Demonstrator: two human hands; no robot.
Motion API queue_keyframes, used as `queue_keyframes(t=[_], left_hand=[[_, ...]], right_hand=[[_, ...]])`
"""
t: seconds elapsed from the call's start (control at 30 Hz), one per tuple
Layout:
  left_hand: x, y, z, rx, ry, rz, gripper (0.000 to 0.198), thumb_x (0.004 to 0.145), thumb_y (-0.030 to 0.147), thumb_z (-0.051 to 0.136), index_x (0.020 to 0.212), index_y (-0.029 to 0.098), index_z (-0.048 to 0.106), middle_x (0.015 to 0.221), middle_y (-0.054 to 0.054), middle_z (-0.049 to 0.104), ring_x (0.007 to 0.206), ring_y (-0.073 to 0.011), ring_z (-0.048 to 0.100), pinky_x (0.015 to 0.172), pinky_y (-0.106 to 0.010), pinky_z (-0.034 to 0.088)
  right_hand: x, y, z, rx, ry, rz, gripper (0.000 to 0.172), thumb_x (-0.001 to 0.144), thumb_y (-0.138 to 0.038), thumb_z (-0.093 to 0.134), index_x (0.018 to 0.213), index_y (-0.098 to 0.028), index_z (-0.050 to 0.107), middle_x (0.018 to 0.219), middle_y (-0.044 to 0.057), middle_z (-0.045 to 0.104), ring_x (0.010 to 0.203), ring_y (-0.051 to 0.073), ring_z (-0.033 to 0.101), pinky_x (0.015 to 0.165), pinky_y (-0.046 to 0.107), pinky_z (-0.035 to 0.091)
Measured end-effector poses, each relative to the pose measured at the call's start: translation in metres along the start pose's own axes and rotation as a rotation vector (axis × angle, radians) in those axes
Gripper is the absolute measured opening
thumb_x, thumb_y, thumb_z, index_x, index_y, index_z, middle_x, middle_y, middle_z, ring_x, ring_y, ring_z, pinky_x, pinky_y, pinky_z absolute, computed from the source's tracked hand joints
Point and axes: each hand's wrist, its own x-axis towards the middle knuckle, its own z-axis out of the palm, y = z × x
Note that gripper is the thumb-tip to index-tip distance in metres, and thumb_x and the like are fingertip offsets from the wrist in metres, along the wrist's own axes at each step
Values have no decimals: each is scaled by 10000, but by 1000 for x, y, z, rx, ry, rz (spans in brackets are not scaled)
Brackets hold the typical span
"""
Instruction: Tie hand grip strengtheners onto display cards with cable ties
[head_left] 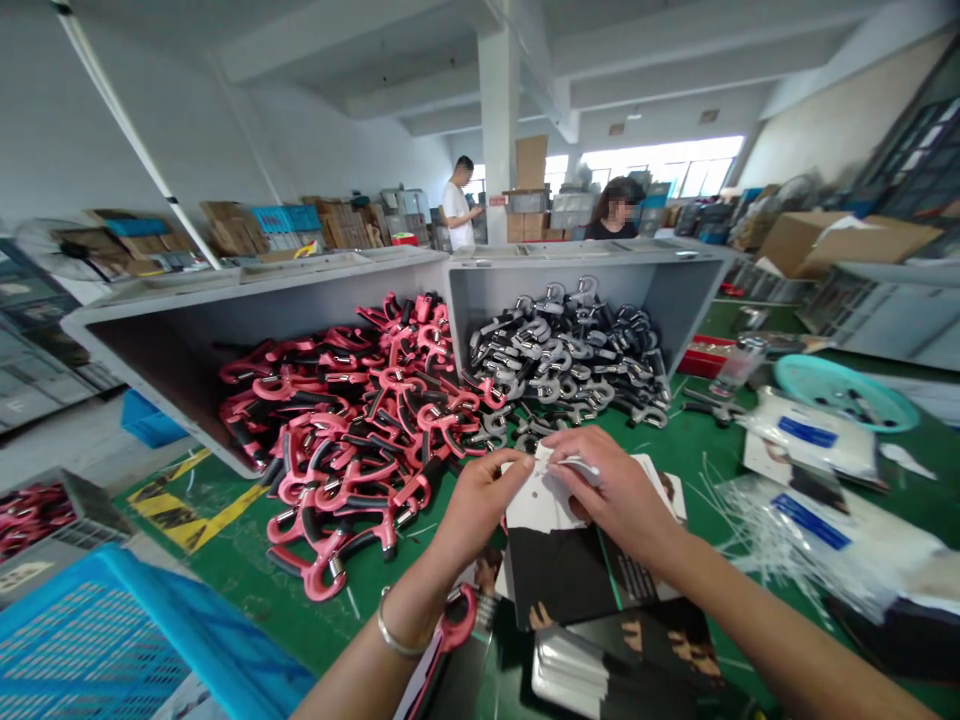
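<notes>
In front of me, a black-and-white printed card (551, 575) lies over a stack of similar printed cards (622, 660). My left hand (472, 505) pinches the card's white top part between thumb and fingers. Opposite it, my right hand (611, 490) is closed at the same edge, its fingertips on a thin white strip (581, 466) whose kind I cannot make out. Both sets of fingertips nearly meet near a small hole in the card. A red hand gripper (457, 620) with a metal spring lies below my left wrist, partly hidden by the forearm.
Red-and-black hand grippers (337, 450) spill from a grey bin (165, 300) on the left. Grey ones (562, 350) fill a second bin (697, 300). Thin white ties (765, 540), plastic packs (802, 430) and a turquoise tray (795, 375) lie right; a blue basket (112, 620) stands left. Two people are behind.
</notes>
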Motion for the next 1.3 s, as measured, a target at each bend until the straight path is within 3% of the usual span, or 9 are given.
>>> queue_keyframes(t=[0.07,0.2,0.33,0.53,0.67,0.87,1.03,1.13,1.3], left_hand=[[2,1,3,47,6,10,365,810,508,678,822,142,687,634,22,565,539,-99,460,490,-209,323],[3,0,3,29,-41,-49,490,889,604,522,830,143,677,467,48,479,353,-85,379,361,-212,238],[0,-8,-1,-54,-55,-15,444,923,549,508,1049,153,665,546,34,563,415,-95,470,433,-201,348],[2,-17,11,-70,-70,87,209,770,321,742,914,181,688,719,17,631,574,-105,518,571,-213,402],[-10,-16,-1,287,-39,345,93,848,153,619,808,188,696,781,-19,614,749,-155,573,712,-261,444],[-55,-5,-31,440,-372,390,320,956,125,463,1149,225,697,1109,-126,663,996,-224,628,827,-331,509],[-56,-13,-28,431,-102,522,246,938,132,545,1078,235,719,975,-86,663,938,-201,626,817,-314,499],[-46,-18,-21,380,80,591,234,926,138,574,1048,253,736,1083,-89,631,991,-206,611,857,-323,482],[-35,-13,-6,343,65,445,226,909,200,607,1083,242,744,1078,-93,675,999,-243,616,856,-330,479]], right_hand=[[5,6,-2,33,-89,19,76,922,-282,596,906,-240,657,1067,52,679,1041,235,607,916,371,448],[8,20,-9,224,-256,181,99,902,-309,618,868,-229,664,789,-10,659,714,157,599,662,263,443],[5,26,-16,260,-150,238,100,884,-312,644,838,-228,673,759,-16,631,666,135,554,602,240,404],[3,21,-18,402,-123,266,116,846,-327,685,818,-217,709,788,10,650,711,149,579,598,237,444],[-3,23,-23,593,-165,443,219,799,-412,723,841,-197,712,715,3,605,558,108,527,448,208,409],[-4,25,-24,709,-208,572,297,757,-458,760,858,-185,702,669,-20,543,493,78,475,354,163,374],[11,20,-15,701,-177,467,274,775,-448,753,862,-191,713,722,6,611,512,75,478,370,158,327],[16,16,-12,727,-187,466,278,778,-462,744,876,-204,704,710,-7,620,485,72,451,379,172,294],[13,15,0,679,-201,370,268,795,-456,722,872,-200,736,746,3,643,570,98,509,475,204,339]])
